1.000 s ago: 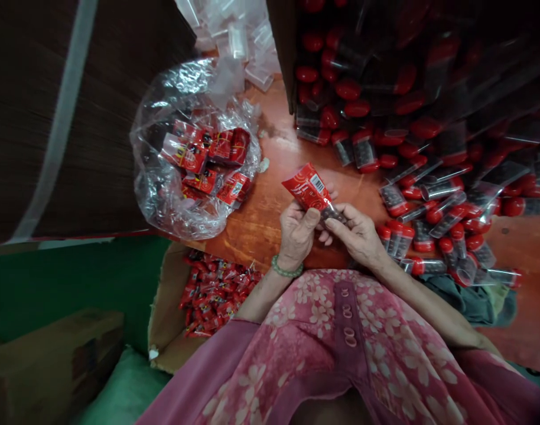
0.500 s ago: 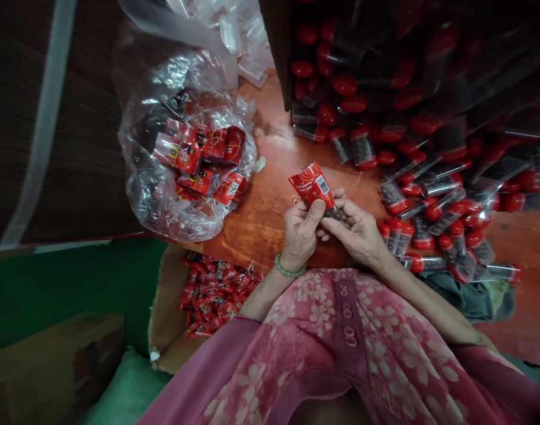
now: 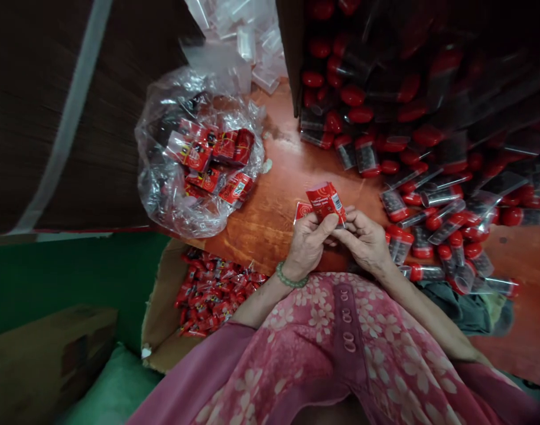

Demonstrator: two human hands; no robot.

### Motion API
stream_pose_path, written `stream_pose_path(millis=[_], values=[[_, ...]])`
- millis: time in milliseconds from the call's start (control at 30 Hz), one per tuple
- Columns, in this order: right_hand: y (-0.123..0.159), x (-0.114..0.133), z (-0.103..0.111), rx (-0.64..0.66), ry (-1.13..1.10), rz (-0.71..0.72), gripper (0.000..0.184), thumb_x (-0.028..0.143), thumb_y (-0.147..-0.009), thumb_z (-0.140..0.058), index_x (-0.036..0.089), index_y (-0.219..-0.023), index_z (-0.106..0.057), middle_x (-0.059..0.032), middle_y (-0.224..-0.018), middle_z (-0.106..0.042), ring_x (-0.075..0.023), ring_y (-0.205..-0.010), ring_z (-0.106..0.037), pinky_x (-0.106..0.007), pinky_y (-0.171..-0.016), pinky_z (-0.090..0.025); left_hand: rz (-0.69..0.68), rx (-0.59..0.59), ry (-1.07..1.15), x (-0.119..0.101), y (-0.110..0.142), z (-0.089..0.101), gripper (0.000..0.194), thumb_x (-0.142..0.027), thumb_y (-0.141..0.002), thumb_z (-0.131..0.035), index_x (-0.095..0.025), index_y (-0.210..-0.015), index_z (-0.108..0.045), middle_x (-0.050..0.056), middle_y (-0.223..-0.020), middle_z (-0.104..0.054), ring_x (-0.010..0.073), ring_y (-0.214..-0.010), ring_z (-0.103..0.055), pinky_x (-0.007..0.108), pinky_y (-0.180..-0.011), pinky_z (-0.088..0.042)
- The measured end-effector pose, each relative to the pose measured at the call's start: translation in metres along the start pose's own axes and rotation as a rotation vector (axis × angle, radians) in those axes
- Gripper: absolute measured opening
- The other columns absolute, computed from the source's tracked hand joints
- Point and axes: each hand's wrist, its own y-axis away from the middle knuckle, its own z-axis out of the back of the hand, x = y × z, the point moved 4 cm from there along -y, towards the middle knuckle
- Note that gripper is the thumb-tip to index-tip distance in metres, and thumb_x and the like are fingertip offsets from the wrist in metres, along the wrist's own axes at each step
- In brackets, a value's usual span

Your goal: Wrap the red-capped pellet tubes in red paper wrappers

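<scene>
Red wrapper [image 3: 327,199] | hands [image 3: 309,245]: both pinching it, hiding its lower end | second red piece [image 3: 302,210]: partly covered

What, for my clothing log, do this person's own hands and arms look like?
The left hand and right hand wear no gloves. A green beaded bracelet circles the left wrist; none shows on the right. Mauve-pink sleeves leave both forearms largely uncovered.

Glossy orange-brown tabletop [image 3: 274,195], crumpled clear plastic bag [image 3: 157,200] lying on it; translucent plastic pieces [image 3: 247,41] heaped beyond the bag, small whitish scrap [image 3: 267,165] just right of the bag, red-capped clear tubes [image 3: 449,193] strewn well right of the bag
</scene>
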Motion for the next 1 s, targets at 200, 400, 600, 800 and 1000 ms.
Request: stream_pose_path(millis=[200,400,600,800,1000], values=[[0.005,0.003,0.000,0.034,0.008,-0.044,0.031,0.045,-0.076,-0.085,0.022,-0.081,-0.065,0.0045,-0.069,-0.068,-0.0100,-0.057,-0.067,-0.023,-0.059,-0.060,-0.005,0.099,-0.047,0.002,0.008,0.006,0.051,-0.060,-0.072,-0.082,-0.016,-0.097,-0.081,0.008,-0.095,-0.080,0.0085,-0.060,-0.062,0.020,-0.056,-0.050],[0.012,0.005,0.000,0.053,0.125,0.068,0.025,0.040,-0.075,-0.086,0.022,-0.072,-0.069,0.0014,-0.084,-0.073,-0.0112,-0.061,-0.065,-0.024,-0.057,-0.057,-0.017,0.123,-0.051,0.003,0.021,0.012,0.050,-0.058,-0.069,-0.085,-0.015,-0.093,-0.082,0.008,-0.089,-0.080,0.0181,-0.075,-0.071,0.030,-0.075,-0.056],[0.018,0.005,-0.007,0.095,0.352,0.184,0.024,0.042,-0.081,-0.081,0.020,-0.078,-0.070,0.0007,-0.080,-0.074,-0.0138,-0.069,-0.065,-0.026,-0.069,-0.053,-0.067,0.107,-0.078,-0.003,0.038,0.021,0.048,-0.060,-0.069,-0.084,-0.016,-0.089,-0.082,0.008,-0.090,-0.081,0.0229,-0.086,-0.075,0.037,-0.091,-0.058],[0.024,0.017,-0.018,0.388,0.748,0.260,0.024,0.042,-0.092,-0.071,0.018,-0.093,-0.071,-0.0014,-0.078,-0.073,-0.0144,-0.064,-0.062,-0.026,-0.063,-0.045,-0.139,-0.146,-0.307,-0.017,0.089,0.083,0.039,-0.049,-0.079,-0.079,-0.017,-0.102,-0.081,0.010,-0.106,-0.080,0.0247,-0.100,-0.075,0.039,-0.100,-0.055],[0.005,0.017,-0.006,0.263,1.282,0.355,0.026,0.030,-0.099,-0.058,0.013,-0.113,-0.072,-0.0163,-0.108,-0.073,-0.0282,-0.097,-0.063,-0.039,-0.085,-0.047,0.088,-0.700,-1.250,-0.052,0.177,0.222,0.048,-0.060,-0.076,-0.077,-0.020,-0.101,-0.078,0.011,-0.090,-0.080,0.0364,-0.090,-0.074,0.051,-0.086,-0.056]])
